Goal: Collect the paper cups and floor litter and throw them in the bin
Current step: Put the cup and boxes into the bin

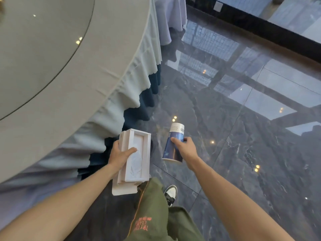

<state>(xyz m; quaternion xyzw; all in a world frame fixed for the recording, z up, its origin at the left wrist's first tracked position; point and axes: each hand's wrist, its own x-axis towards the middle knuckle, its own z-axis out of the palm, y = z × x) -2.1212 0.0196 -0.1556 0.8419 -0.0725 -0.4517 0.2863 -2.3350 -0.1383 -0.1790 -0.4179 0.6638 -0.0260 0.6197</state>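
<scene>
From the head camera, the left hand (pixel 121 154) is clamped around a stack of flat white rectangular cardboard boxes (pixel 134 159), thumb pressed across the top one, which has a raised frame-like rim and a pale crinkled sheet lying in its recess. The right hand (pixel 185 148) is wrapped around a tall dark-blue paper cup (pixel 174 136) with a white printed band, held tilted with its wider open rim pointing down toward the person. Both items are held above the glossy dark marble floor (pixel 234 162), veined in white and mirroring window panes. To the left stands a round table (pixel 52 75) under a smooth grey cloth with a pleated pale skirt over dark-blue fabric. Below are olive-green trousers (pixel 156 214) and a black-and-white sneaker (pixel 171 193)
</scene>
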